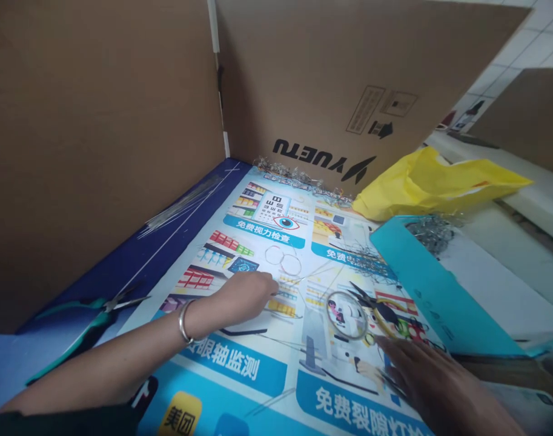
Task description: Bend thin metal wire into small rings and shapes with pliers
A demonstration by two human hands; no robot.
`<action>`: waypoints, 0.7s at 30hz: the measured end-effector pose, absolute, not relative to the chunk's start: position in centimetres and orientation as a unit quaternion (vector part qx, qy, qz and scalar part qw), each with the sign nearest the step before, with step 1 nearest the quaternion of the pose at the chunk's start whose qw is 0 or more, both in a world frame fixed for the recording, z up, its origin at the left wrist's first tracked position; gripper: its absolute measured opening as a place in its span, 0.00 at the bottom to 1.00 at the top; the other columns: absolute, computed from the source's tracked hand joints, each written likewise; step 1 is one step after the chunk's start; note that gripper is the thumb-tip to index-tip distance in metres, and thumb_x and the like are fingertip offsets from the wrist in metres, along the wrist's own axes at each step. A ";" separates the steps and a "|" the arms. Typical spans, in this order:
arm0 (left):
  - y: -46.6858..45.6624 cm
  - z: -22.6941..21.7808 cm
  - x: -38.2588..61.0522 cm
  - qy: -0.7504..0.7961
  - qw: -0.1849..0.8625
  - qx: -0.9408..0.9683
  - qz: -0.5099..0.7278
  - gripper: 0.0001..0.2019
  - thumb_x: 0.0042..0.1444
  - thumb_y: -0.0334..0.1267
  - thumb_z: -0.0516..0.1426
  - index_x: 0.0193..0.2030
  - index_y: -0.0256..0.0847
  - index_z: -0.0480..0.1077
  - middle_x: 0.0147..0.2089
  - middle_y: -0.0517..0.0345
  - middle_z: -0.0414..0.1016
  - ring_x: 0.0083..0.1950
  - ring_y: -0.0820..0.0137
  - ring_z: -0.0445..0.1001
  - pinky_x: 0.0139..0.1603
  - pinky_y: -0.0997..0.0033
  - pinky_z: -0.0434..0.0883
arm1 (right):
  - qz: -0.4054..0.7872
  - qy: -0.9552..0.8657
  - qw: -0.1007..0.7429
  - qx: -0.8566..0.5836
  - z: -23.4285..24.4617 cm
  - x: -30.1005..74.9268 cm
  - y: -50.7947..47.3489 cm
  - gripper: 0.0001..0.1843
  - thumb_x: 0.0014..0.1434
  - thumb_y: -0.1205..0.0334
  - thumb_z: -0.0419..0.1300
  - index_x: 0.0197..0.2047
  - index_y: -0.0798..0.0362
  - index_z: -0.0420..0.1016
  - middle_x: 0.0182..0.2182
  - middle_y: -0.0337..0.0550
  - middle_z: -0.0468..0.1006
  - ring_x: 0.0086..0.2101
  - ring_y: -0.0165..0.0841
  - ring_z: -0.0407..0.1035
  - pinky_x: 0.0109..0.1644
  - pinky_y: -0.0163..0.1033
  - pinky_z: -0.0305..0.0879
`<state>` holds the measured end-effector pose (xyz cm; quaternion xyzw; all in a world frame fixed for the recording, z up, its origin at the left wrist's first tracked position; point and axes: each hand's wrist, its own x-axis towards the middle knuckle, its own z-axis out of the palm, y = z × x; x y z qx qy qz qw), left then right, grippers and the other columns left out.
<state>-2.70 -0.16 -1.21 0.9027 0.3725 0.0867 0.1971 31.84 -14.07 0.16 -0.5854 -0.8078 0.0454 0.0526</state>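
Note:
My left hand [245, 297], with a silver bangle [184, 321] on the wrist, reaches across a printed poster [240, 369] that covers the table. Its fingers are curled down onto the poster, and what they pinch is hidden. Just beyond its fingertips lie two thin wire rings [283, 259]. My right hand [421, 378] comes in at the lower right and grips pliers [369, 303] with black jaws and yellow on the handles. A wire ring [346, 315] sits at the pliers' jaws.
Green-handled pliers [88, 321] lie at the left on the blue table edge, with a bundle of straight wires [180, 206] further back. Cardboard walls [331, 79] enclose the back and left. A yellow bag [433, 181] and a teal box [421, 278] holding wire scraps [430, 233] sit right.

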 end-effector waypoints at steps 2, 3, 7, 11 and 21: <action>-0.2 -1.7 -2.5 0.360 0.170 0.912 0.096 0.12 0.54 0.26 0.48 0.35 0.39 0.72 0.34 0.48 0.73 0.34 0.62 0.69 0.32 0.68 0.59 | 0.020 -0.857 -0.016 -0.514 1.2 29.7 -11.1 0.19 0.58 0.66 0.54 0.53 0.49 0.69 0.43 0.50 0.77 0.42 0.44 0.71 0.43 0.47 0.66; -0.2 -1.9 -2.4 0.355 0.160 0.915 0.101 0.12 0.53 0.25 0.48 0.35 0.38 0.72 0.34 0.47 0.73 0.33 0.62 0.69 0.32 0.67 0.59 | -0.004 -0.863 -0.031 -0.505 1.6 28.7 -9.6 0.17 0.58 0.69 0.53 0.51 0.52 0.69 0.41 0.51 0.77 0.40 0.43 0.71 0.42 0.46 0.65; -0.2 -2.1 -2.4 0.339 0.142 0.922 0.120 0.13 0.52 0.23 0.49 0.36 0.38 0.73 0.33 0.47 0.73 0.32 0.63 0.68 0.31 0.68 0.58 | -0.085 -0.873 -0.100 -0.470 2.2 25.6 -4.7 0.14 0.56 0.77 0.52 0.44 0.57 0.70 0.37 0.51 0.75 0.39 0.41 0.68 0.41 0.44 0.63; -0.2 -2.2 -2.5 0.326 0.135 0.922 0.157 0.15 0.52 0.23 0.49 0.39 0.39 0.73 0.33 0.50 0.74 0.32 0.65 0.70 0.30 0.70 0.60 | -0.130 -0.893 -0.131 -0.411 2.2 23.5 -1.5 0.11 0.57 0.77 0.53 0.43 0.59 0.68 0.38 0.52 0.73 0.40 0.41 0.66 0.41 0.43 0.61; 0.0 -2.1 -2.6 0.329 0.080 0.933 0.121 0.16 0.52 0.22 0.49 0.42 0.40 0.71 0.35 0.53 0.76 0.34 0.65 0.73 0.30 0.70 0.64 | -0.103 -0.913 -0.151 -0.364 1.7 21.6 0.7 0.06 0.60 0.73 0.52 0.38 0.56 0.67 0.34 0.46 0.72 0.35 0.36 0.65 0.37 0.39 0.60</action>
